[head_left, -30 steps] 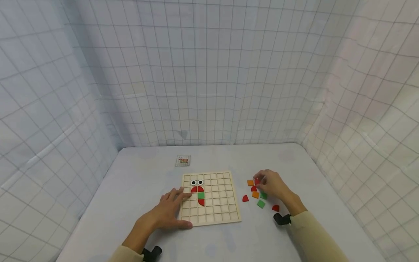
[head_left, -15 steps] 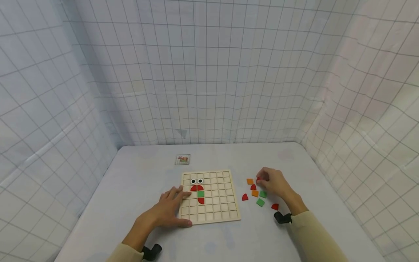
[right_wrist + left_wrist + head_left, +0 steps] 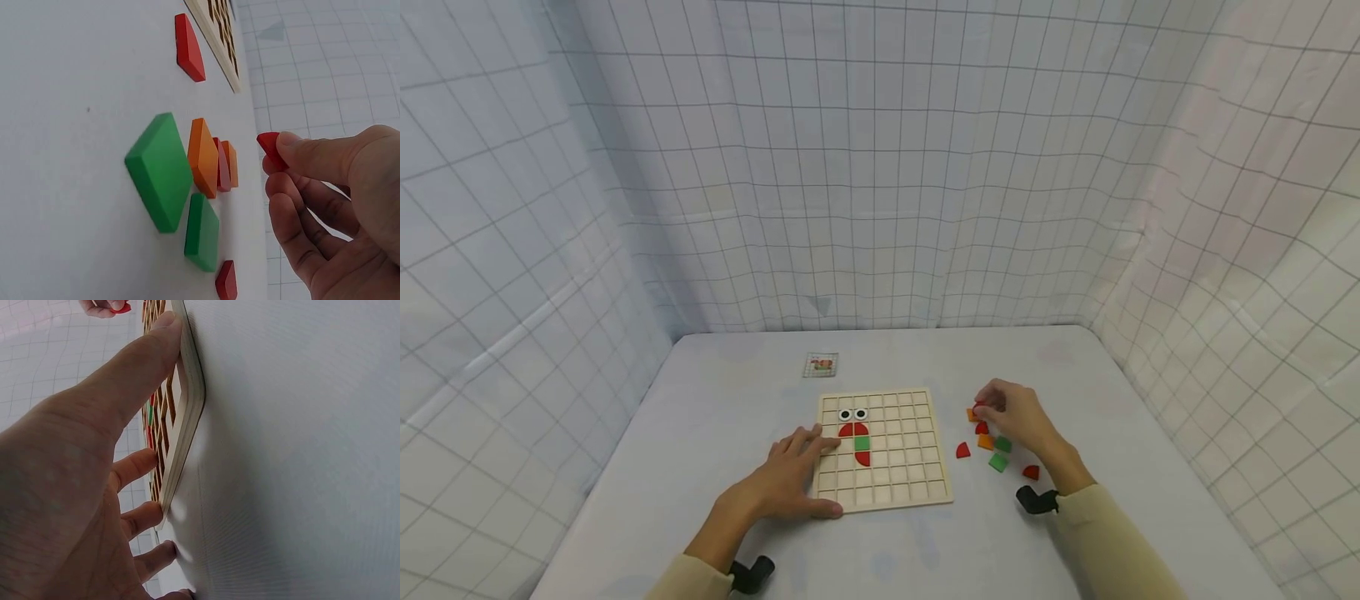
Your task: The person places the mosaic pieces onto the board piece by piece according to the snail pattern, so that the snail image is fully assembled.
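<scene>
My left hand (image 3: 786, 479) rests on the left edge of a wooden grid board (image 3: 910, 475), fingers spread and thumb at the near corner. On the board sit two eye tiles (image 3: 853, 414), two red quarter-round tiles (image 3: 853, 430), a green square tile (image 3: 862, 443) and another red quarter-round tile (image 3: 862, 458). My right hand (image 3: 1017, 414) pinches a red quarter-round tile (image 3: 270, 149) between thumb and index finger, raised above the loose tiles. Beneath it lie orange squares (image 3: 203, 157) and green squares (image 3: 161, 175).
A small picture card (image 3: 821, 365) lies behind the board. More red quarter-round tiles lie loose right of the board, one (image 3: 963, 451) near its edge and one (image 3: 1032, 472) by the right wrist. White gridded cloth walls (image 3: 880, 208) surround the table.
My right hand has lifted the red quarter-round tile and shifted slightly left with it, now over the far orange square. The left hand stays in place on the board.
</scene>
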A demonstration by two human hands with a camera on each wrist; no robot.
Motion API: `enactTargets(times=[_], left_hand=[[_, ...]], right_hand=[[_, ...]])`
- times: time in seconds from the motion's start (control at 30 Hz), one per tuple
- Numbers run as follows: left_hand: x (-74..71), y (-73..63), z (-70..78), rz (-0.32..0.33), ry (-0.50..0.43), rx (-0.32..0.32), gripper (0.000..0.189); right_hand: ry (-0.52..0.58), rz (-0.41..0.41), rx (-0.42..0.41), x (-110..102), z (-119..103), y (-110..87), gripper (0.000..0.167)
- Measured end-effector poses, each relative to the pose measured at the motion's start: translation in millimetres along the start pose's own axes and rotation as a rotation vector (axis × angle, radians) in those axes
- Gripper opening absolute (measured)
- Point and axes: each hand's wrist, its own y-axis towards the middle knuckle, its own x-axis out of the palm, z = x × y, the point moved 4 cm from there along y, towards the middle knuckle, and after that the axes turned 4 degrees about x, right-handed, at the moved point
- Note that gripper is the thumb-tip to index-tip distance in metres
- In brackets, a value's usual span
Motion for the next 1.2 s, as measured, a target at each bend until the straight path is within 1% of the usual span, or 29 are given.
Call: enactTargets(times=[0.13, 0.33, 0.47, 0.6, 0.8, 1.0, 1.2], left_hand=[[-0.6, -0.6, 0.3, -0.002, 0.001, 0.004, 0.111], [-1.9, 0.4, 1.8, 0.004, 0.003, 0.007, 0.11], [-2.7, 1.0, 3.2, 0.009, 0.005, 0.003, 0.111], [-3.3, 0.5, 4.0, 0.013, 0.002, 0.001, 0.111], [-3.3, 0.0, 3.7, 0.015, -0.002, 0.004, 0.11], [-2.3, 0.7, 1.7, 0.006, -0.007, 0.001, 0.11], [-0.9, 0.2, 0.9, -0.008, -0.004, 0.008, 0.11]], right_hand=[[0.036, -0.019, -0.001, 6.3, -7.7, 2.2, 0.015], [0.042, -0.023, -0.031, 14.3, -21.3, 6.7, 0.011], [0.066, -0.031, -0.059, 21.7, -30.5, 10.8, 0.009], [0.058, -0.049, -0.091, 31.7, -40.1, 15.9, 0.009], [0.085, -0.097, -0.13, 47.6, -59.0, 22.0, 0.011], [0.087, -0.117, -0.19, 63.2, -77.1, 26.1, 0.006], [0.093, -0.159, -0.189, 81.9, -87.7, 28.7, 0.005]])
